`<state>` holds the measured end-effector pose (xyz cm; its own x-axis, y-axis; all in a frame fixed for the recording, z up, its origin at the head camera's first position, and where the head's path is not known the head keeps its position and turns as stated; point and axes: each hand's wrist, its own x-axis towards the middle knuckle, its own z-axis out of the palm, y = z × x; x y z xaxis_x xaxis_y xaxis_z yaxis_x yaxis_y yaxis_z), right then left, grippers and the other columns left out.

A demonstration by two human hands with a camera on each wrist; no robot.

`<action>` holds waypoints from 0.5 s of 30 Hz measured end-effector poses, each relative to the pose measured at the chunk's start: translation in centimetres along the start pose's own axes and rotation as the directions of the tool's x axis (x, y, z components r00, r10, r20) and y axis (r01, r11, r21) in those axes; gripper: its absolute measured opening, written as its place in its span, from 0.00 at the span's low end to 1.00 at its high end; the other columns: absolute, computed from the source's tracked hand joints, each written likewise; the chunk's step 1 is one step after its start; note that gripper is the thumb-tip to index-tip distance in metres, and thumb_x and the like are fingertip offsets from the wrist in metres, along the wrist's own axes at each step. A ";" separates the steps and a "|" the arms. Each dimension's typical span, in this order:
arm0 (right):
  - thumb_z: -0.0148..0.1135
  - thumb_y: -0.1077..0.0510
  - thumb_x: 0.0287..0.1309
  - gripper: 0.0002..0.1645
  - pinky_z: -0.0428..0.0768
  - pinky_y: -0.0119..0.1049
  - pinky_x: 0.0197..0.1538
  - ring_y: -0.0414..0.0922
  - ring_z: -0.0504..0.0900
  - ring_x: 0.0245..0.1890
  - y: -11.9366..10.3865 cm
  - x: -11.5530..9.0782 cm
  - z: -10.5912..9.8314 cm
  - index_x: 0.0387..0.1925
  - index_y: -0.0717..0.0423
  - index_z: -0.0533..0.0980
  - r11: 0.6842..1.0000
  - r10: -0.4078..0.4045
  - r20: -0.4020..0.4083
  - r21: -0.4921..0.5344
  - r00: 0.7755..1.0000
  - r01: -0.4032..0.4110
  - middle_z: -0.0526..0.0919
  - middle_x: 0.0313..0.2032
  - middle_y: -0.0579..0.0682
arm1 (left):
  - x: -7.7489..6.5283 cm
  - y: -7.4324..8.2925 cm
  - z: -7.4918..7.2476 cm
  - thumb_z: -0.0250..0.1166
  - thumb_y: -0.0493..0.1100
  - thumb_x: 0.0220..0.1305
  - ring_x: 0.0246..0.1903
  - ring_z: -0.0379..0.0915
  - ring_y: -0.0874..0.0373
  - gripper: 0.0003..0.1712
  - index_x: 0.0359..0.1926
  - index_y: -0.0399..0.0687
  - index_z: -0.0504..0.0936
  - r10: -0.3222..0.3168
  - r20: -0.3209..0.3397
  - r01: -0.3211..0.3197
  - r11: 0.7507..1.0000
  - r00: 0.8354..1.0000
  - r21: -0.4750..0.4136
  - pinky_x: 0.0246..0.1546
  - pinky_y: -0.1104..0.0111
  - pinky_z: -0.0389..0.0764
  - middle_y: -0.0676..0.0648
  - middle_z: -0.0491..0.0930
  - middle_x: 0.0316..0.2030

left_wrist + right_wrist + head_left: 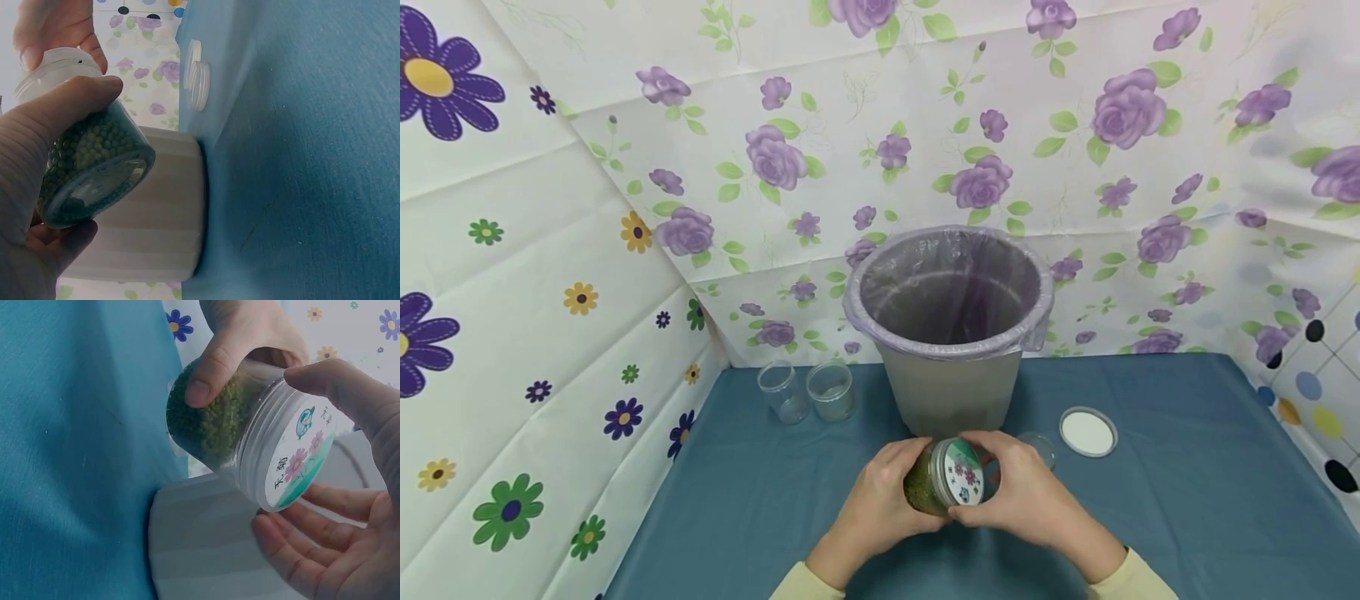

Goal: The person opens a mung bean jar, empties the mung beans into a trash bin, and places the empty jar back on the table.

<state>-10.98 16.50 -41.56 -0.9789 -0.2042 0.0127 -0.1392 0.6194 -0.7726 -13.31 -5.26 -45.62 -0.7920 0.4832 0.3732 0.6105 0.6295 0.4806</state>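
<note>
My left hand (pixel 874 500) holds a clear jar (pixel 97 147) by its body, fingers curled round it. Small green beans (pixel 212 425), which look like mung beans, fill much of the jar. It is held tilted off the table, its top leaning to the right. At that end sits a screw lid (pixel 297 459) with a white label showing pink flowers and a green patch. My right hand (pixel 1030 493) grips the lid's rim, thumb on one side and fingers on the other. Whether the lid is loose cannot be seen.
Just beyond my hands stands a bin (pixel 951 392) lined with a purplish plastic bag. Two clear empty containers, a taller one (pixel 786 396) and a wider one (pixel 832 396), stand left of it. A white round lid (pixel 1088 432) and a clear lid (pixel 1042 450) lie to the right.
</note>
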 end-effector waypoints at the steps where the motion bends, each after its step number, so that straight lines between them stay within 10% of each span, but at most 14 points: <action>1: 0.74 0.30 0.27 0.53 0.79 0.28 0.32 0.37 0.78 0.38 -0.1 0.1 0.0 0.58 0.44 0.70 1.000 0.025 -0.003 0.000 1.000 -0.025 0.78 0.47 0.39 | 0.0 0.0 0.0 0.72 0.67 0.37 0.54 0.70 0.65 0.49 0.63 0.62 0.68 -0.004 0.004 0.004 1.000 1.000 0.002 0.50 0.64 0.80 0.60 0.72 0.56; 10: 0.58 0.15 0.27 0.40 0.61 0.31 0.12 0.38 0.61 0.08 -1.1 0.1 0.6 0.13 0.47 0.73 0.974 0.208 -0.067 -0.073 0.976 -0.212 0.65 0.06 0.40 | 0.2 0.4 -0.1 0.76 0.64 0.35 0.56 0.70 0.61 0.52 0.63 0.57 0.68 0.000 -0.008 0.000 1.000 1.000 0.015 0.52 0.62 0.79 0.56 0.73 0.57; 15: 0.63 0.19 0.26 0.36 0.65 0.32 0.13 0.38 0.68 0.10 -1.0 0.1 0.8 0.17 0.46 0.76 0.979 0.194 -0.060 -0.047 0.979 -0.197 0.72 0.09 0.41 | 0.1 0.5 -0.2 0.76 0.64 0.34 0.55 0.70 0.61 0.52 0.63 0.55 0.68 -0.005 -0.003 0.005 1.000 1.000 0.023 0.51 0.63 0.79 0.56 0.73 0.56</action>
<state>-10.85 15.27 -41.28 -0.9945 -0.0342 -0.0993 0.0494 0.6822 -0.7295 -13.09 -5.01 -45.19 -0.7951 0.4785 0.3727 0.6062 0.6459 0.4640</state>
